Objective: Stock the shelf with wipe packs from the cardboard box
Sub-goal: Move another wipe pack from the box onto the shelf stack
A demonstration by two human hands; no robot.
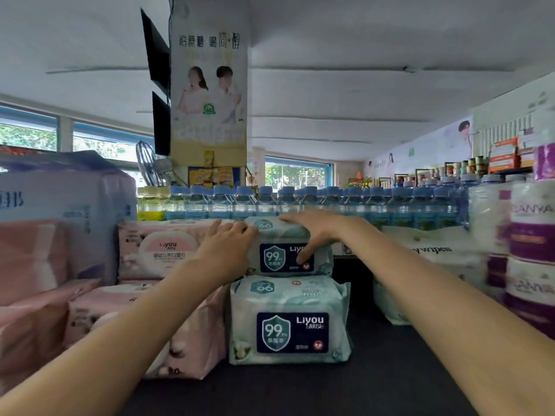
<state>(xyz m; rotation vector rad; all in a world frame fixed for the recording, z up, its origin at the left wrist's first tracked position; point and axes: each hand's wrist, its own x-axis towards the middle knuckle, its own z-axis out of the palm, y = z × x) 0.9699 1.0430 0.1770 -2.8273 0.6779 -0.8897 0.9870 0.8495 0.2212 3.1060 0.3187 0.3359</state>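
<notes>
Both hands are up on the top teal wipe pack [285, 247], which sits stacked on a second teal pack [289, 321] on the dark shelf [375, 382]. The left hand [228, 250] lies against the top pack's left end, fingers bent over its upper left corner. The right hand [315, 228] covers the top pack's upper right edge, fingers spread flat along the top and the thumb reaching down across the printed blue label on the front. So the hands are set on either end of that one pack, holding it between them.

The lower pack stands nearer, its front label plainly readable. Touching the teal stack on the left are pink wipe packs [162, 253], one far and raised, more lying near and lower. Farther left is a large pale blue bundle [66, 211] over pink soft packs. To the right of the teal stack the shelf shows a dark gap, then a white pack of baby wipes [432, 256], and at the right edge stacked paper rolls in purple-and-white wrap [528, 244].

Behind everything runs a row of blue-capped water bottles [300, 202]. A pillar with a poster [208, 82] rises at the far centre-left.
</notes>
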